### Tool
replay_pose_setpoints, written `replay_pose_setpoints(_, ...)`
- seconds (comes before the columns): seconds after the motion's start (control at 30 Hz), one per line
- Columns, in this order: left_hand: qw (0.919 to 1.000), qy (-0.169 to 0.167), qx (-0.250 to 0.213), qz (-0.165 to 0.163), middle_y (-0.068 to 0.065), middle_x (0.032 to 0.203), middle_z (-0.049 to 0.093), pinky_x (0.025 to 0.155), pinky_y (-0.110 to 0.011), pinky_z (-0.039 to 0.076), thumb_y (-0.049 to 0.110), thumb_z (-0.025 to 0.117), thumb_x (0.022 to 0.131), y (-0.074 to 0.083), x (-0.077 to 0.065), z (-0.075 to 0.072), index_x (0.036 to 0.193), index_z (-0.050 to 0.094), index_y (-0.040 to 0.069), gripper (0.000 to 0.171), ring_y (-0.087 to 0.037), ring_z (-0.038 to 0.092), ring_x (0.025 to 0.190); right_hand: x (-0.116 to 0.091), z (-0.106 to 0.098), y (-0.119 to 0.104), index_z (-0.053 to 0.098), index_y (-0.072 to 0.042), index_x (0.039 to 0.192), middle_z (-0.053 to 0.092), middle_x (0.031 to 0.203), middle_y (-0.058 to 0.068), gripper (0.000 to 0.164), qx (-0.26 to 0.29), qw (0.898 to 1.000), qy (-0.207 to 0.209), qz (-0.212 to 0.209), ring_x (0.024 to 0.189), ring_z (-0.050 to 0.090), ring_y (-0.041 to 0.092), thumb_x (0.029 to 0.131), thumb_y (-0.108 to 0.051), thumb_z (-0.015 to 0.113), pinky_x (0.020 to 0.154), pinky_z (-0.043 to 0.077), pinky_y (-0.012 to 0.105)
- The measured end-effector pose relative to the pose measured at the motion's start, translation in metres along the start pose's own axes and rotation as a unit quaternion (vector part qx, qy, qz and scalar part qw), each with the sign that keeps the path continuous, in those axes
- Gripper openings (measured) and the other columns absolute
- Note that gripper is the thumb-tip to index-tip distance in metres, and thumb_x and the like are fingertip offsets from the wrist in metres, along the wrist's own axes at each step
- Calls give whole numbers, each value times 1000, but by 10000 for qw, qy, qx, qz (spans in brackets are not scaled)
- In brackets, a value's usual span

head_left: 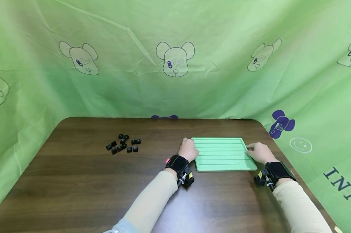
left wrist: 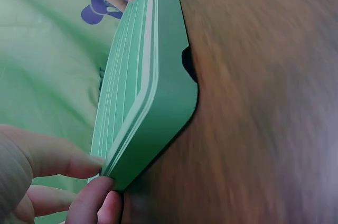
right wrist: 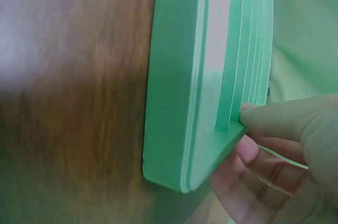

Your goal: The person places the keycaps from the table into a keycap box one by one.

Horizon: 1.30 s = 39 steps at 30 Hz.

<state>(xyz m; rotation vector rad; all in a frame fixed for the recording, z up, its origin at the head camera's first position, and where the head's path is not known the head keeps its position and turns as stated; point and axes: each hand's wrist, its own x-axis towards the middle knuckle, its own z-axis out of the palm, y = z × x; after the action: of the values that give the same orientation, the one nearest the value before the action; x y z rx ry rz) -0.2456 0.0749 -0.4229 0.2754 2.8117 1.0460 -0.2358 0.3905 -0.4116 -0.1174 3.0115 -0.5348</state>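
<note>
A shallow light-green tray (head_left: 220, 154) with long parallel ridges lies flat on the right half of the table. My left hand (head_left: 188, 149) grips its left edge; in the left wrist view the thumb (left wrist: 79, 167) is on the rim and curled fingers are against the side. At the opposite edge my right hand (head_left: 261, 152) pinches the tray's rim, its thumb (right wrist: 264, 118) on top and the other fingers lower, in the right wrist view. Their fingertips are partly hidden behind the tray.
Several small black cube-like pieces (head_left: 123, 141) are scattered on the left part of the brown wooden table (head_left: 85, 181). A green curtain (head_left: 128, 90) with printed bear heads hangs behind the table and along both sides.
</note>
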Motion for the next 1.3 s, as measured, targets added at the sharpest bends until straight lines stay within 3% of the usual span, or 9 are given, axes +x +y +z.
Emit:
replay_pose_setpoints(0.27,9999,16,78,94,-29,129,54,92,-41,53,5,72,89,-16,-3,-14,143,53,-10,59,-36,63,109,4,4,-17,66,17,119,69,84,12,37,119,9997,-166,-96,76,58,23,93,-9,69,67,45,36)
replay_pose_setpoints(0.5,9998,69,-140,80,-32,136,52,98,-44,50,2,72,88,-32,-8,-24,144,51,-11,60,-39,58,118,5,10,-29,61,19,125,71,87,14,40,590,9972,-448,-96,71,65,18,97,-9,67,61,54,33)
replay_pose_setpoints(0.73,9996,38,-265,66,-33,138,51,104,-43,47,0,71,88,-44,-16,-35,143,49,-13,61,-39,54,127,6,16,-42,58,21,128,71,91,17,41,974,9933,-615,-52,77,71,23,98,-5,66,63,59,35)
replay_pose_setpoints(1.0,9991,-26,-399,-170,-31,142,49,101,-40,45,-1,68,89,-59,-22,-47,147,45,-11,63,-34,51,128,12,23,-55,56,20,132,71,93,17,43,1282,9888,-767,4,73,71,20,98,-5,66,63,59,32)
replay_pose_setpoints(1.3,9980,-72,-556,-299,-31,145,47,89,-37,42,-2,65,91,-73,-28,-55,148,44,-10,61,-32,50,123,12,29,-70,56,20,132,72,96,20,43,1462,9863,-762,-6,70,71,20,99,-5,66,63,59,33)
